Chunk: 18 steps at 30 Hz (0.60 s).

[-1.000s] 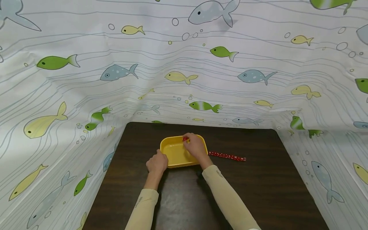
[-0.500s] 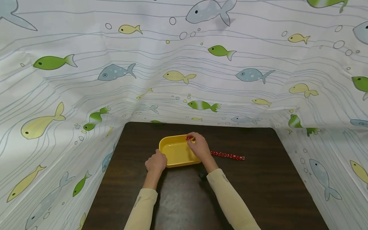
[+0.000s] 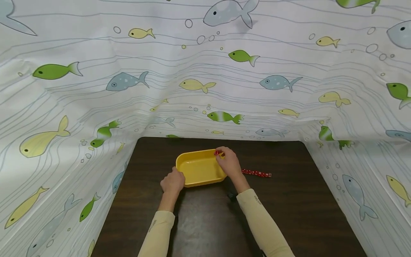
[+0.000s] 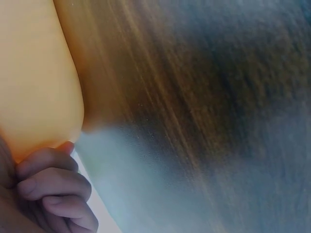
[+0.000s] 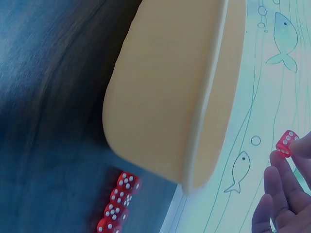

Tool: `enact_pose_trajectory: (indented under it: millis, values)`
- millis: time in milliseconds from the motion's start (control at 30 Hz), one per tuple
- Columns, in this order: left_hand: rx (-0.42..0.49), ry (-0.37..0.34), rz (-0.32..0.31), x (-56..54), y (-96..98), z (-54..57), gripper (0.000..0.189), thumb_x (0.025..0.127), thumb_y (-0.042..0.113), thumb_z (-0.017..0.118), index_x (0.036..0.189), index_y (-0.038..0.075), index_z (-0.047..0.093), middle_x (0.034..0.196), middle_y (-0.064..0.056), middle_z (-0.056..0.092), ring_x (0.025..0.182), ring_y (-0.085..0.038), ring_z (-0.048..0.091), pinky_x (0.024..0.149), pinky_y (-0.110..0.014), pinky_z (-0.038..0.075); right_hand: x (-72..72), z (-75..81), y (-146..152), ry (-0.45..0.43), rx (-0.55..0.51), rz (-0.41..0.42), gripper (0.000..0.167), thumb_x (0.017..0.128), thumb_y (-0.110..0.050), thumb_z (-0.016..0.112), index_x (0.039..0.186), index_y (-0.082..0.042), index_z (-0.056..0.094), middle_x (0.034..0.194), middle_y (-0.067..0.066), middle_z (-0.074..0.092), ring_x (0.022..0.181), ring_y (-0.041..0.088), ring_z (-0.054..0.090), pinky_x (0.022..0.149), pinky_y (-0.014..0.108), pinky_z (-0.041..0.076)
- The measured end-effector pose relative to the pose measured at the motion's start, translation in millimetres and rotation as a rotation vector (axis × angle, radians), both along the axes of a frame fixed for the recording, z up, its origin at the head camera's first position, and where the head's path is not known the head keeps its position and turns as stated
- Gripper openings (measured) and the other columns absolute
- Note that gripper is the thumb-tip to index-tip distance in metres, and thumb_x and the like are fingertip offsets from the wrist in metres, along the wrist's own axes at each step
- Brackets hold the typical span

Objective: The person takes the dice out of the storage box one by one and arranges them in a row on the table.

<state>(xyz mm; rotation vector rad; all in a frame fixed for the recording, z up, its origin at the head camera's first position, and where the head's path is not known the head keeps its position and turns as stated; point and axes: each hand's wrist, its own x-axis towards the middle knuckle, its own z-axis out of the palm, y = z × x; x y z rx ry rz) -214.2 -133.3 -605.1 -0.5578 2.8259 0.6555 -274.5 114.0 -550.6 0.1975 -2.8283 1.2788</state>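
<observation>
A yellow plastic tray (image 3: 200, 169) with raised sides lies on the dark tabletop; its visible inside holds nothing. My left hand (image 3: 172, 181) grips the tray's left end, and curled fingers (image 4: 56, 184) show beside its wall in the left wrist view. Between thumb and fingertips my right hand (image 3: 230, 163) pinches a red die (image 5: 287, 142) with white pips, over the tray's far right corner. More red dice (image 3: 257, 173) form a line on the table, right of the tray; part of that row (image 5: 115, 209) appears in the right wrist view.
The brown wood table (image 3: 298, 207) stretches on both sides and in front. A white sheet printed with fish (image 3: 192, 107) encloses the back and both sides. A small dark object (image 3: 232, 195) shows beside the right wrist.
Holding the die, my right hand has moved rightward from above the tray's inside to its far right corner. The left hand has kept its grip on the tray. The view has shifted slightly.
</observation>
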Motion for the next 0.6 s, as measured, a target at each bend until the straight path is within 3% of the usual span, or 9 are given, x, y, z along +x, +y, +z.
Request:
enact_pose_trajectory:
  millis: [200, 600]
  values:
    - [0.001, 0.003, -0.001, -0.3, -1.3, -0.4, 0.050, 0.112, 0.034, 0.041, 0.144, -0.003, 0.051, 0.090, -0.019, 0.066, 0.072, -0.034, 0.062, 0.075, -0.054, 0.054, 2.2, -0.1, 13.1, -0.003, -0.049, -0.019, 0.028, 0.102, -0.021, 0.070, 0.129, -0.016, 0.072, 0.134, 0.009, 0.069, 0.117, 0.033, 0.064, 0.109, 0.051, 0.054]
    - [0.015, -0.006, 0.002, -0.3, -0.9, 0.1, 0.051, 0.112, 0.034, 0.040, 0.146, -0.003, 0.050, 0.092, -0.019, 0.066, 0.075, -0.035, 0.063, 0.077, -0.054, 0.054, 2.7, -5.8, 41.7, 0.002, -0.033, -0.063, 0.029, 0.103, -0.018, 0.070, 0.132, -0.017, 0.070, 0.134, 0.008, 0.068, 0.117, 0.029, 0.063, 0.106, 0.049, 0.057]
